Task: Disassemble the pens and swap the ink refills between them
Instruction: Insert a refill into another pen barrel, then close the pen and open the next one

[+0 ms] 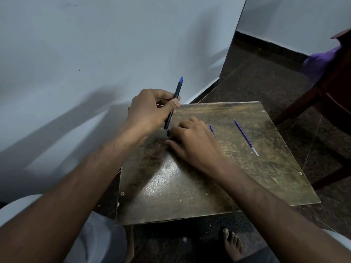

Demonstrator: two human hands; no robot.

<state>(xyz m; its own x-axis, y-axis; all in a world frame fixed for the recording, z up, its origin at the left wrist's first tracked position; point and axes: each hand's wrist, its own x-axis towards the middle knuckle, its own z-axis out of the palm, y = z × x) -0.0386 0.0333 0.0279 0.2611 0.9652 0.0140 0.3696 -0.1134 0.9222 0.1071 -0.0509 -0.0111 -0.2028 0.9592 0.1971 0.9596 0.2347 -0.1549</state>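
My left hand grips a dark pen barrel with a blue end, held tilted above the far left corner of the worn brown table. My right hand rests palm down on the table just below it, its fingers bent over a small dark blue pen part; whether it grips that part is unclear. A blue ink refill lies loose on the table to the right. A second blue refill shows partly beside my right hand, its lower end hidden by the hand.
A pale wall rises close behind and to the left of the table. A dark wooden chair with purple cloth stands at the right. The floor is dark stone, and a bare foot shows beneath the table's near edge.
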